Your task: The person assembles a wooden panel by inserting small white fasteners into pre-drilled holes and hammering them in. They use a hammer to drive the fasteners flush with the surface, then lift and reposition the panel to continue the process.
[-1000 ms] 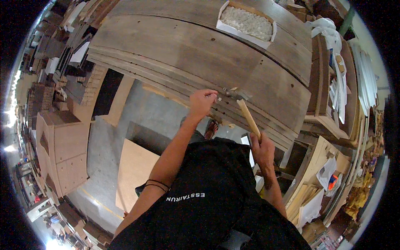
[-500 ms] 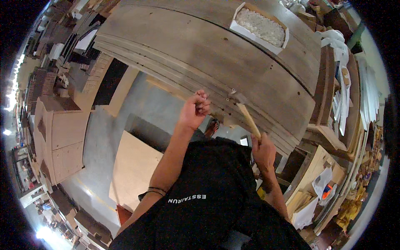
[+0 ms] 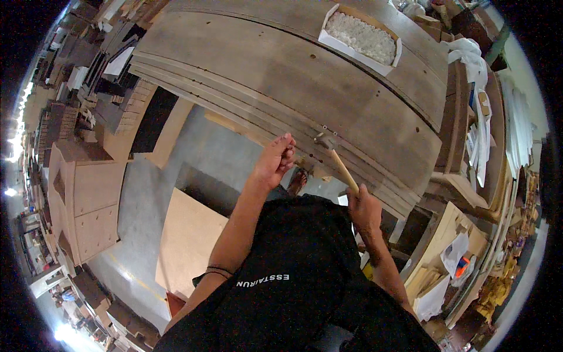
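Observation:
My right hand (image 3: 365, 210) is wrapped round the wooden handle of a hammer (image 3: 342, 170). The hammer's metal head is over the near edges of a stack of brown boards (image 3: 258, 88). A tiny pale fitting (image 3: 325, 127) shows on a board edge, just beyond the hammer head. Left of the hammer, my left hand (image 3: 275, 161) is closed with its fingers curled together in front of the stack. Whatever those fingers hold, if anything, is hidden.
An open white box (image 3: 359, 40) of small white pieces rests on the boards at the far right. A wooden cabinet (image 3: 94, 202) stands at the left. A pale panel (image 3: 190, 240) lies low, left of my body. Wooden shelving (image 3: 451, 252) stands at right.
The hammer head has come down slightly to the left, nearer the board edges, and my right hand has shifted left with it. My left hand has turned a little, fingers pinched closer.

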The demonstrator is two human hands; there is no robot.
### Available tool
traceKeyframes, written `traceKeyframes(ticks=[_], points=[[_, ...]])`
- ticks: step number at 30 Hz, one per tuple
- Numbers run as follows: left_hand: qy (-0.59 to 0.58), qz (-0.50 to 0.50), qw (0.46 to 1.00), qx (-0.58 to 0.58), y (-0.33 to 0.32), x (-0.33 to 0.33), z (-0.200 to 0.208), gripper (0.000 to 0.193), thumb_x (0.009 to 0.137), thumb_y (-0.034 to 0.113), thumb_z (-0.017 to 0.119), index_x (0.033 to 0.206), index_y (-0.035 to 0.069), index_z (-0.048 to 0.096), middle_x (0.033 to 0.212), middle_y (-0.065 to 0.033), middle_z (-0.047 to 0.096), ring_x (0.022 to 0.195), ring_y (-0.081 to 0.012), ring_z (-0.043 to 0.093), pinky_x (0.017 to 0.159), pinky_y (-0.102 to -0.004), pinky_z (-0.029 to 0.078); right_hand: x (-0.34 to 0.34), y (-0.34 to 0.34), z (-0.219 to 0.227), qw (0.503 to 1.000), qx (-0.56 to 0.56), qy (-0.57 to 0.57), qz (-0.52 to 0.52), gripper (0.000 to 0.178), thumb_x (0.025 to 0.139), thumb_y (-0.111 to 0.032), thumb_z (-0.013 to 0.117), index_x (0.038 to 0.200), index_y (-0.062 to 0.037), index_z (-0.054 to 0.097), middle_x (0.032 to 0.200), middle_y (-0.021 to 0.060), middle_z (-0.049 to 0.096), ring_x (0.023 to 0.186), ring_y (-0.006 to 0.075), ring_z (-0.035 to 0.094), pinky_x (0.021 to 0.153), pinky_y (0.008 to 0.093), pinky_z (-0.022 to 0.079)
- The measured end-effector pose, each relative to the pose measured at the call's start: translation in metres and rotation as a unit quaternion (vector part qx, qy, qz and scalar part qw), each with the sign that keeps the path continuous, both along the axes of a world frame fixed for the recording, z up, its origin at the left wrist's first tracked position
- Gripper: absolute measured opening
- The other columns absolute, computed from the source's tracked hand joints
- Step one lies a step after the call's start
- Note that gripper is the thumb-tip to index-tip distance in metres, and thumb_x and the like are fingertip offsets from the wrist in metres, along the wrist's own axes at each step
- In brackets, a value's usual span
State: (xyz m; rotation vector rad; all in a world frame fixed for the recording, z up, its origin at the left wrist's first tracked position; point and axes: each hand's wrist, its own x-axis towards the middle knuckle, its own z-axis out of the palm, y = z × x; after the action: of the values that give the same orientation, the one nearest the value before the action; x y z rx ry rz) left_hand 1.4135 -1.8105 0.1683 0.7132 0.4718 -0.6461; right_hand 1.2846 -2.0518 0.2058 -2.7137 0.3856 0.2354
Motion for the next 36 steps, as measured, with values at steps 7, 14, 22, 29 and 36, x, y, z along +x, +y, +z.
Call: traceKeyframes(ticks=[7, 14, 22, 29, 36], points=[[-0.035, -0.037, 0.998, 0.032, -0.005, 0.003, 0.009, 0.021, 0.091, 0.021, 0.055, 0.105, 0.007, 0.06, 0.07, 0.0042, 0.053, 0.055, -0.004, 0.043, 0.046, -0.0162, 0.033, -0.006, -0.01, -0.007, 0.997, 0.011, -0.076, 0.013, 0.033, 0.09, -0.037, 0.055, 0.083, -0.0048, 0.051, 0.06, 0.019, 0.057, 0.056, 0.0393, 0.058, 0.05, 0.0481, 0.044], [-0.122, -0.099, 0.98, 0.121, -0.015, 0.009, 0.01, 0.016, 0.09, 0.019, 0.058, 0.099, 0.006, 0.062, 0.077, 0.0029, 0.061, 0.055, -0.0013, 0.044, 0.046, -0.0146, 0.033, -0.006, -0.015, -0.008, 0.998, 0.049, -0.004, -0.027, 0.033, 0.09, -0.035, 0.056, 0.083, -0.0026, 0.052, 0.06, 0.0191, 0.056, 0.056, 0.0398, 0.056, 0.051, 0.0475, 0.042], [-0.138, -0.108, 0.976, 0.127, -0.042, 0.018, 0.004, 0.012, 0.091, 0.02, 0.058, 0.092, 0.008, 0.06, 0.073, 0.0017, 0.059, 0.055, -0.0016, 0.042, 0.045, -0.0178, 0.029, -0.032, -0.032, -0.014, 0.986, 0.122, -0.057, -0.097, 0.033, 0.089, -0.034, 0.057, 0.08, -0.0018, 0.054, 0.062, 0.0195, 0.055, 0.055, 0.0362, 0.054, 0.051, 0.0442, 0.039], [-0.191, -0.169, 0.944, 0.211, -0.059, 0.025, 0.005, 0.015, 0.085, 0.015, 0.062, 0.096, 0.006, 0.065, 0.076, -0.0023, 0.065, 0.056, -0.0055, 0.05, 0.048, -0.0212, 0.037, -0.047, -0.031, -0.017, 0.974, 0.152, -0.034, -0.163, 0.032, 0.09, -0.033, 0.058, 0.081, -0.002, 0.055, 0.061, 0.0184, 0.055, 0.053, 0.0333, 0.052, 0.05, 0.0406, 0.039], [-0.392, -0.258, 0.745, 0.475, -0.076, 0.036, -0.004, 0.021, 0.075, 0.018, 0.06, 0.086, 0.002, 0.069, 0.075, -0.011, 0.068, 0.067, -0.0214, 0.064, 0.065, -0.0311, 0.049, -0.048, -0.027, -0.016, 0.975, 0.154, -0.036, -0.154, 0.033, 0.089, -0.035, 0.058, 0.082, -0.0021, 0.056, 0.061, 0.017, 0.054, 0.053, 0.0307, 0.053, 0.05, 0.0397, 0.039]])
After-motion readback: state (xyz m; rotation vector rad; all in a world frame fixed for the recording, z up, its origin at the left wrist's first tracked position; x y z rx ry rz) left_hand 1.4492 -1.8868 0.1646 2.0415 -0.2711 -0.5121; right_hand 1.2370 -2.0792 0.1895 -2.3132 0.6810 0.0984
